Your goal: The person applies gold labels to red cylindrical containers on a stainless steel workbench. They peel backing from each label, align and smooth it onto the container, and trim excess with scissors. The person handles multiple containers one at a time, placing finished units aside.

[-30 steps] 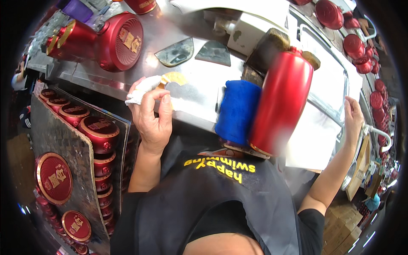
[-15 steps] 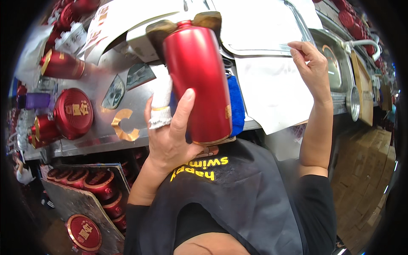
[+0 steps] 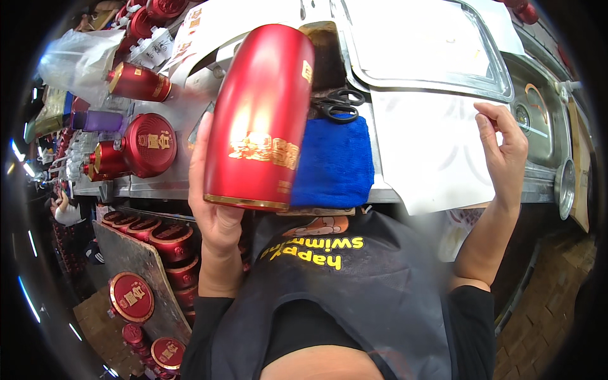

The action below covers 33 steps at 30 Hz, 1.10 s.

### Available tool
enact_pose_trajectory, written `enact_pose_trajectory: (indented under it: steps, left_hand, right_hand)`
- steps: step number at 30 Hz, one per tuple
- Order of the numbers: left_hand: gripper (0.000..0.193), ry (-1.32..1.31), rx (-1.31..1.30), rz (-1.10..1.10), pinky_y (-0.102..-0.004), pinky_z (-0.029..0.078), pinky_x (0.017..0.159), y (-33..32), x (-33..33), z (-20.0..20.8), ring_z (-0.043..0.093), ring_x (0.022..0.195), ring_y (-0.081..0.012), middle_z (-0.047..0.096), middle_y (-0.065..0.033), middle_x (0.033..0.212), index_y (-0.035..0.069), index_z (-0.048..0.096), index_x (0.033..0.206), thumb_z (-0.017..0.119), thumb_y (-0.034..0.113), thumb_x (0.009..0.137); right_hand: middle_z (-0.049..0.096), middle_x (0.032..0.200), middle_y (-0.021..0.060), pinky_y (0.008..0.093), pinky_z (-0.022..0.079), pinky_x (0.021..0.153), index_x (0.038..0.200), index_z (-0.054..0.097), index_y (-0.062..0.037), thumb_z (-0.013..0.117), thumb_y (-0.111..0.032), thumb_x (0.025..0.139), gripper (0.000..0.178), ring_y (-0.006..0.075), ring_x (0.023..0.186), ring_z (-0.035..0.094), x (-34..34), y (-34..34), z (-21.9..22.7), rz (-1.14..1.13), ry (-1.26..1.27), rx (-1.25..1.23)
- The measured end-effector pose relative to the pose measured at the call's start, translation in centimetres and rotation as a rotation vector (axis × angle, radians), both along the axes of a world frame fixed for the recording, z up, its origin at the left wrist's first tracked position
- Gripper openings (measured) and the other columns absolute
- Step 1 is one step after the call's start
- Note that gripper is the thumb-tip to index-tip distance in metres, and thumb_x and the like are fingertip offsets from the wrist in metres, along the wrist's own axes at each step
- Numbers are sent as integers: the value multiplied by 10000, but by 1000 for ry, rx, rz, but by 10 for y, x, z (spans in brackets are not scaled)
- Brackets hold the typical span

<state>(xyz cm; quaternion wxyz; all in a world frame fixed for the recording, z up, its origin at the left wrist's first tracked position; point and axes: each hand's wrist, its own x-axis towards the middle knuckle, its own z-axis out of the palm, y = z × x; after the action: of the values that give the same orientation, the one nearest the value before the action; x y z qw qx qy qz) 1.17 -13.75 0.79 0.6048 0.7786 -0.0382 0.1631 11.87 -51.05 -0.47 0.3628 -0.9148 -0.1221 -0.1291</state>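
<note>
A large glossy red bottle [image 3: 259,114] with gold markings and a gold band at its base leans in my left hand [image 3: 218,221]. The fingers of that hand wrap round its left side and lower end, partly hidden behind it. My right hand [image 3: 506,149] hovers by the right edge of a white sheet [image 3: 424,152], thumb and forefinger brought together; anything between them is too small to tell. Beside the bottle lie a folded blue cloth [image 3: 335,164] and black-handled scissors [image 3: 342,104]. A dark, worn support block [image 3: 323,54] stands behind it.
More red bottles, among them one lying down [image 3: 139,82] and one with its round base toward me [image 3: 152,144], crowd the left bench. A clear-rimmed tray [image 3: 437,82] covers the back. A metal sink [image 3: 538,107] and ladle [image 3: 565,187] are at right. A board [image 3: 136,253] fronts stacked bottles below.
The bottle has come off the dark support, shifted left and turned so its gold markings face up. Blue cloth and scissors are now exposed. The right hand keeps its pinch.
</note>
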Motion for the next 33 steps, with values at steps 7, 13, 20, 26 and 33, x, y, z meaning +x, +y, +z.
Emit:
enact_pose_trajectory:
  steps: [7, 13, 20, 26, 33]
  left_hand:
    - [1050, -55, 197, -41, -378, 420, 1089, -7, -4, -24, 571, 1276, -310, 518, -259, 1438, -148, 197, 1526, 661, 572, 917]
    - [1002, -165, 587, -46, -601, 263, 1166, -8, -11, -62, 582, 1251, -426, 566, -273, 1364, -118, 287, 1480, 841, 371, 804]
    - [1001, -216, 632, -27, -651, 255, 1147, -4, -9, -80, 590, 1240, -432, 584, -254, 1338, -69, 288, 1466, 854, 395, 783]
    - [1014, -212, 591, -41, -642, 269, 1139, -1, -5, -84, 596, 1232, -433, 587, -254, 1334, -62, 287, 1463, 865, 399, 769]
    - [1029, -221, 550, -60, -631, 285, 1131, 0, -1, -87, 602, 1222, -433, 589, -254, 1329, -54, 286, 1460, 877, 404, 753]
  right_hand:
    - [593, 943, 113, 337, 501, 739, 986, 674, 4, 695, 77, 794, 207, 269, 874, 618, 15, 45, -8, 506, -141, -14]
    - [573, 966, 107, 377, 510, 740, 971, 677, -30, 699, 77, 746, 250, 274, 890, 603, 42, 88, -19, 740, -161, -57]
    - [562, 1012, 105, 377, 514, 752, 992, 686, -74, 718, 68, 700, 326, 284, 911, 588, 56, 104, -27, 803, -128, -97]
    - [576, 991, 96, 362, 519, 719, 959, 683, -52, 715, 83, 681, 311, 273, 889, 594, 63, 109, -27, 869, -30, -85]
    - [646, 938, 103, 340, 543, 700, 914, 655, -16, 684, 102, 726, 224, 261, 812, 658, 69, 107, -29, 879, 96, -3]
